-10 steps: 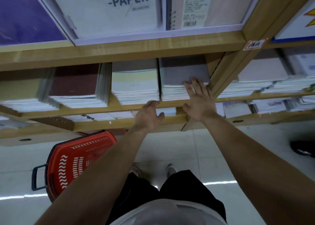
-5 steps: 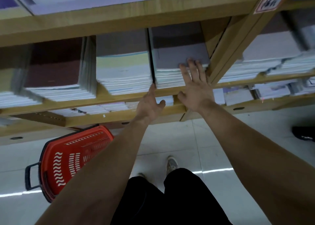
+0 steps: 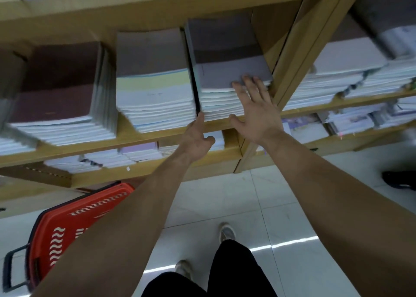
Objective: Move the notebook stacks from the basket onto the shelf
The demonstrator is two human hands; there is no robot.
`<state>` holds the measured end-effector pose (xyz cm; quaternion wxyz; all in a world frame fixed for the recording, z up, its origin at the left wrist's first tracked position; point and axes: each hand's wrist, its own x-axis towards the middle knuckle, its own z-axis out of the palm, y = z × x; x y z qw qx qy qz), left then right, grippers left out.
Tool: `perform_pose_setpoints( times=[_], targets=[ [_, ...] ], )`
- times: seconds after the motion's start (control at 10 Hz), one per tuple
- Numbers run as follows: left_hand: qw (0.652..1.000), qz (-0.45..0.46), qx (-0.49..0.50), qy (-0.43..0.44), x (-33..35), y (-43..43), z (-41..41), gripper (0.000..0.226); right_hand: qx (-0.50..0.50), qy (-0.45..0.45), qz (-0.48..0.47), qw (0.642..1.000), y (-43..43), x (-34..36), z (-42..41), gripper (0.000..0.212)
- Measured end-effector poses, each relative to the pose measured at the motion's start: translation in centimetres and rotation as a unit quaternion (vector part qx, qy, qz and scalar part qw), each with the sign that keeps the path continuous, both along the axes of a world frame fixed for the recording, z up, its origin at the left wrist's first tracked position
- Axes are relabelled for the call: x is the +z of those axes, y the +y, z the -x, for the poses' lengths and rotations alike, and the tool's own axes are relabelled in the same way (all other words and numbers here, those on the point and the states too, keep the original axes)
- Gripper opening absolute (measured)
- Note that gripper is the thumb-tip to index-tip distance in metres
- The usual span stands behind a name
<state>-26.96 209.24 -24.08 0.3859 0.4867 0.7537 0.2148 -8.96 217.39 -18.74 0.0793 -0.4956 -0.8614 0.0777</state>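
A grey-covered notebook stack (image 3: 225,80) lies on the wooden shelf (image 3: 157,134), at the right end of its bay beside the upright. My right hand (image 3: 255,109) lies flat against the stack's front edge, fingers spread and reaching onto the top cover. My left hand (image 3: 197,138) is at the shelf lip, its thumb touching the stack's lower left corner, the other fingers loosely curled and holding nothing. The red basket (image 3: 67,231) stands on the floor at the lower left, partly hidden by my left forearm; its contents cannot be seen.
A pale striped stack (image 3: 153,89) and a maroon stack (image 3: 58,94) lie to the left on the same shelf. More stacks fill the right bay (image 3: 342,71) and the lower shelf (image 3: 126,157). A dark shoe (image 3: 398,179) lies on the tiled floor at right.
The view has tilted down and drawn closer to the shelf. My left hand rose from below the shelf lip to the stack's lower left corner. My right hand stays pressed on the stack front.
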Motion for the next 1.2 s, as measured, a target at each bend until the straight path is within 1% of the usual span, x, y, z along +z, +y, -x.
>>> perform_pose_setpoints(
  times=[0.1, 0.2, 0.3, 0.4, 0.5, 0.6, 0.7, 0.8, 0.9, 1.0, 1.1, 1.2],
  targets=[
    [1.0, 0.022, -0.014, 0.0, 1.3, -0.5, 0.7, 0.085, -0.015, -0.017, 0.031, 0.999, -0.7, 1.4, 0.8, 0.083],
    [1.0, 0.025, 0.0, -0.013, 4.8, -1.6, 0.7, 0.075, -0.014, -0.039, 0.056, 0.998, -1.7, 4.0, 2.0, 0.079],
    [1.0, -0.022, -0.002, 0.0, 7.9, -3.7, 0.8, 0.064, 0.028, -0.041, 0.058, 0.997, -2.7, 6.1, 4.0, 0.076],
    [0.991, -0.103, 0.051, 0.069, 9.6, -6.1, 4.0, 0.045, 0.059, -0.034, 0.066, 0.995, -3.6, 7.0, 7.1, 0.073],
    [0.964, -0.168, 0.133, 0.157, 10.3, -7.2, 8.7, 0.035, 0.084, -0.049, 0.058, 0.994, -3.7, 7.0, 10.1, 0.07],
    [0.938, -0.19, 0.158, 0.244, 9.9, -6.9, 12.4, 0.042, 0.137, -0.075, 0.025, 0.987, -3.1, 6.6, 13.3, 0.068],
    [0.943, -0.169, 0.131, 0.254, 8.0, -5.6, 14.7, 0.056, 0.151, -0.082, 0.044, 0.984, -2.3, 5.5, 16.2, 0.068],
    [0.962, -0.14, 0.114, 0.204, 6.2, -4.6, 15.2, 0.062, 0.149, -0.09, 0.063, 0.983, -1.6, 3.5, 17.5, 0.067],
    [0.967, -0.15, 0.12, 0.17, 5.4, -4.6, 15.1, 0.062, 0.133, -0.096, 0.048, 0.985, -1.5, 2.2, 17.7, 0.066],
    [0.971, -0.124, 0.106, 0.173, 6.3, -4.8, 14.9, 0.061, 0.132, -0.112, 0.06, 0.983, -1.3, 2.7, 17.8, 0.066],
    [0.978, -0.047, 0.094, 0.18, 9.1, -5.2, 14.9, 0.061, 0.117, -0.137, 0.116, 0.977, -2.1, 4.8, 18.2, 0.07],
    [0.97, -0.018, 0.083, 0.227, 11.9, -7.4, 15.3, 0.049, 0.101, -0.119, 0.177, 0.972, -4.2, 7.6, 18.9, 0.084]
  ],
)
